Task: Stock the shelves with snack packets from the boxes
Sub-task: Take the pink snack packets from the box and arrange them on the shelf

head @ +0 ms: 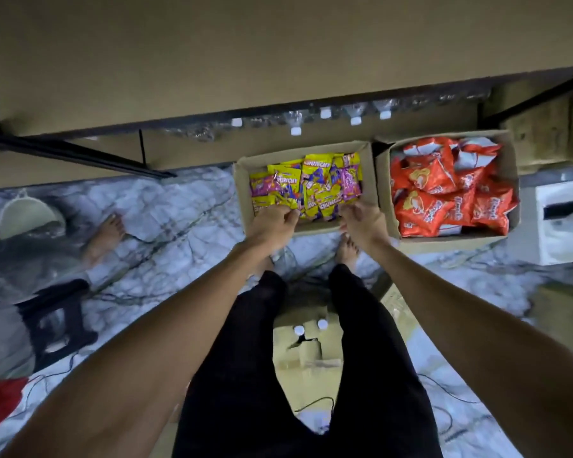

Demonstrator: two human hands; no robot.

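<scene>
Mid-frame on the floor, the yellow packets (pixel 315 185) fill a box (pixel 242 193). Left hand (pixel 272 223) and right hand (pixel 361 219) pinch their near edges; light, crinkly, slippery, so gather by the seams.

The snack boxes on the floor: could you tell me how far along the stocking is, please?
Nothing visibly stocked: no snack packets show on the shelf. In hand: the left hand and right hand are gathering yellow-purple packets from their box. Left: that box and the full box of orange packets.
</scene>
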